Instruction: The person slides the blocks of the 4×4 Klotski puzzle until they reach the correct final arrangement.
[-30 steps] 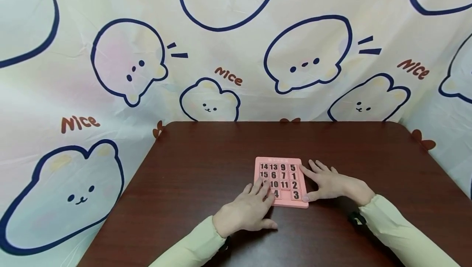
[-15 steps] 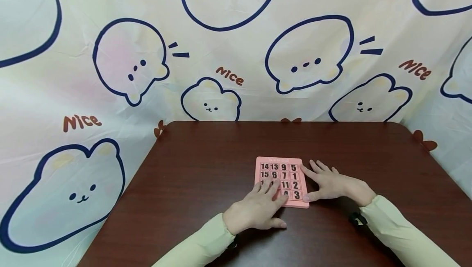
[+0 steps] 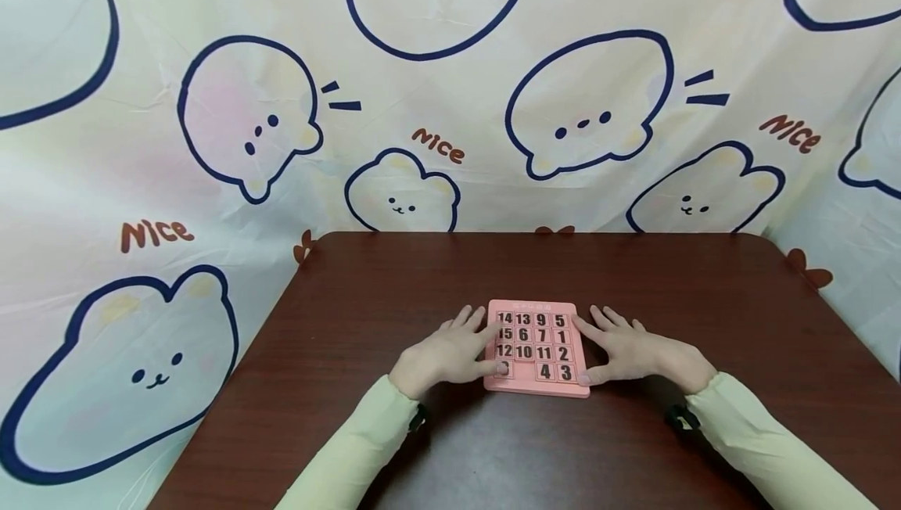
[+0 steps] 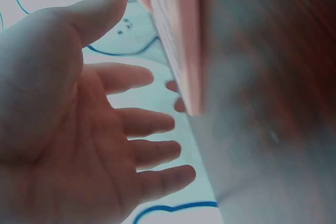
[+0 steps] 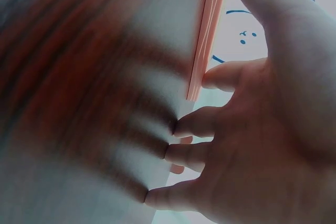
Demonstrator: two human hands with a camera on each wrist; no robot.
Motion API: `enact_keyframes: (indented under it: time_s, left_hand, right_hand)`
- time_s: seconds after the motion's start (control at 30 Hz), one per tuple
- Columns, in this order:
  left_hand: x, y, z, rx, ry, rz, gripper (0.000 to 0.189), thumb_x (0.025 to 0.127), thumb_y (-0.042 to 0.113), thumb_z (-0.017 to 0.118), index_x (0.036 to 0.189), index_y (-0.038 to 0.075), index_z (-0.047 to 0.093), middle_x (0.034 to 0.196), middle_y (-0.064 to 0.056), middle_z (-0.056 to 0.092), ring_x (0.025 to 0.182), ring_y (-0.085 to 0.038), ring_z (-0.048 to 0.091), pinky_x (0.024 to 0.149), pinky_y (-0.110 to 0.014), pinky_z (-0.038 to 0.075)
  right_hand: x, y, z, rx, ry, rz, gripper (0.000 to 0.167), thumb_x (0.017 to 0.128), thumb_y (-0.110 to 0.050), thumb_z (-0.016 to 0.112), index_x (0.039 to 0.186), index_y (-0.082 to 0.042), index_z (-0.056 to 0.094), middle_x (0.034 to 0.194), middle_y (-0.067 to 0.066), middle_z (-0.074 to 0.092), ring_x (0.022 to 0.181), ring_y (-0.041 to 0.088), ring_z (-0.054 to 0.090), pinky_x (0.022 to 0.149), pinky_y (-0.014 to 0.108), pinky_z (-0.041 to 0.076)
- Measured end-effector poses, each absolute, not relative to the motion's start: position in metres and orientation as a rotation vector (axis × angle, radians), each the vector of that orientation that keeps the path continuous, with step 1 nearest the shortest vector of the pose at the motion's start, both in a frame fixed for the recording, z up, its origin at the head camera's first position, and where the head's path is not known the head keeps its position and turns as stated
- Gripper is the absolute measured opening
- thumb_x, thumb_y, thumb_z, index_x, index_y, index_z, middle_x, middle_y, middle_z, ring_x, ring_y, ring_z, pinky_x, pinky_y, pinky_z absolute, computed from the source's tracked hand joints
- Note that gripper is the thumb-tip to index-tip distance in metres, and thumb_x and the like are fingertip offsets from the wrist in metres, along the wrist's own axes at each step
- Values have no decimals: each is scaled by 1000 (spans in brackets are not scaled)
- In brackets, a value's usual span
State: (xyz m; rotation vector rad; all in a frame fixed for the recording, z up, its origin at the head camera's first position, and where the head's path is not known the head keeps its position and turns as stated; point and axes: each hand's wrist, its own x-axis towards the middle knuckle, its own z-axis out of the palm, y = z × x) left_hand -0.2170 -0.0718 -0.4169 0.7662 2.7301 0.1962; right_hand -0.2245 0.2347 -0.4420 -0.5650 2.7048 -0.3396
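A pink sliding number puzzle [image 3: 535, 387] lies flat on the dark wooden table [image 3: 394, 283]. Its bottom row has a gap in the second slot, just left of the tile marked 4 [image 3: 545, 371]. My left hand [image 3: 446, 351] is at the puzzle's left side, index fingertip by the 15 tile and thumb over the lower left tile, partly hiding it. In the left wrist view its fingers are spread beside the puzzle's edge [image 4: 191, 45]. On the other side, my right hand [image 3: 622, 347] rests its thumb and index fingertip along the right edge, fingers spread.
Behind the table and along its sides hangs a pale cloth [image 3: 479, 103] printed with cartoon bears and the word Nice. Each wrist wears a dark strap [image 3: 681, 418] below a pale green sleeve [image 3: 760, 439].
The 4 tile slid one slot right along the bottom row under my left fingers. My left hand then moved off to the puzzle's left edge. My right hand stayed where it was.
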Motion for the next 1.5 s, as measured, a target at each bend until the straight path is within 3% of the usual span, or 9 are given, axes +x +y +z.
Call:
enact_keyframes:
  time_s: [0.27,0.63,1.33,1.5]
  left_hand:
    - [-232,-79,-430,728,2745,214,78,94,61,52,157,23,26,165,-15,15,153,-36,10,119,-54,25]
    - [-227,-71,-432,696,2786,162,79,93,62,52,156,23,28,165,-16,14,153,-37,9,119,-54,24]
    - [-228,-30,-430,666,2772,65,84,89,65,56,157,26,26,166,-12,12,154,-34,5,121,-53,21]
    - [-232,-38,-425,659,2742,72,91,83,65,65,157,31,24,167,-10,10,154,-31,4,121,-52,21]
  right_hand:
    - [-225,235,-443,-571,2712,-350,111,74,-74,66,157,-12,24,158,33,16,145,55,12,104,79,16]
    - [-226,235,-443,-574,2712,-344,111,74,-74,66,157,-13,24,158,34,16,145,55,13,104,79,17]
    - [-224,235,-443,-573,2714,-348,110,74,-72,67,156,-12,25,158,34,17,145,56,14,103,79,18]
    - [-225,237,-444,-559,2710,-348,111,74,-73,67,157,-13,24,159,33,16,145,55,13,105,78,16]
